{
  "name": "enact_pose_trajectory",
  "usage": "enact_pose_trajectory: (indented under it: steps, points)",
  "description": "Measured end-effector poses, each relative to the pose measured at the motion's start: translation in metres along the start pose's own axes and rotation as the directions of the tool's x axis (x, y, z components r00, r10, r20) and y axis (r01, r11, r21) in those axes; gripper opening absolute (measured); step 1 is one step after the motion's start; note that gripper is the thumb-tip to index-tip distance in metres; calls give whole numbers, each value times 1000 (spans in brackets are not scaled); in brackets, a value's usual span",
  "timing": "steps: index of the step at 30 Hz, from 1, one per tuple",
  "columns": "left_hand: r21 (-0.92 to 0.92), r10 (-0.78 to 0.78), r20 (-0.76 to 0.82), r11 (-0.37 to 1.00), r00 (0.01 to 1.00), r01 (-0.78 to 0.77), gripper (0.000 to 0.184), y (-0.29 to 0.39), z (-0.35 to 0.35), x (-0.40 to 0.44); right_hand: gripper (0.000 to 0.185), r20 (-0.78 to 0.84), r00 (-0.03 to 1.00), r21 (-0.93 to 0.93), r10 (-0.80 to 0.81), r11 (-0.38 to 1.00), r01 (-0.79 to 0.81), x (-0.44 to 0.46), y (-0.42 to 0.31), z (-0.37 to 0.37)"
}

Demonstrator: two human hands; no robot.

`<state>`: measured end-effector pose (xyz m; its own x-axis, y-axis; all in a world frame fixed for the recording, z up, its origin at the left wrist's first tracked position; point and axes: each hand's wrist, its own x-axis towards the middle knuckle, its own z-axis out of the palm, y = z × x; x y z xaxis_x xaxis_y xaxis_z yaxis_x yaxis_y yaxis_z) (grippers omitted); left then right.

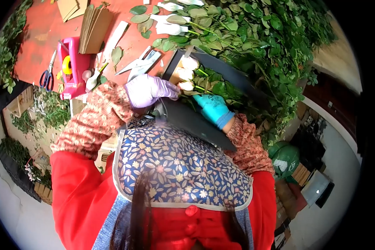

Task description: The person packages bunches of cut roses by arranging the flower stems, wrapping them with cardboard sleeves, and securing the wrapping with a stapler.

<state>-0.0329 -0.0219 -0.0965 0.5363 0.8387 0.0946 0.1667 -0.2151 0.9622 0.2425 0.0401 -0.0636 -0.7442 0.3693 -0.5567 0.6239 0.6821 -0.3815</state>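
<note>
My left hand (152,91), in a pale purple glove, reaches to the lowest of several pale roses (186,73); its fingers are together at the bloom, and whether they grip it is hidden. My right hand (213,109), in a turquoise glove, lies over the stems just below the blooms, its fingertips partly hidden among them. The roses lie in a dark trough (196,123) with black side flaps, their heads against a cardboard piece at its left end.
Scissors (138,63) lie left of the trough, beside a pink tape dispenser (74,68), blue-handled scissors (47,77) and stacked cardboard (94,29). Net-wrapped roses (171,28) lie behind. Piled leafy stems (275,46) cover the right side of the red table (39,41).
</note>
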Motion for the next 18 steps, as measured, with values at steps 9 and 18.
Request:
enact_pose_trajectory:
  steps: [9,18]
  points:
    - [-44,-216,126,974,968,223,23,2,-7,9,39,-63,996,-65,-61,996,57,-19,-20,-45]
    - [-3,-219,205,975,954,224,33,-5,-8,12,62,29,983,-185,-182,965,184,20,-4,-25]
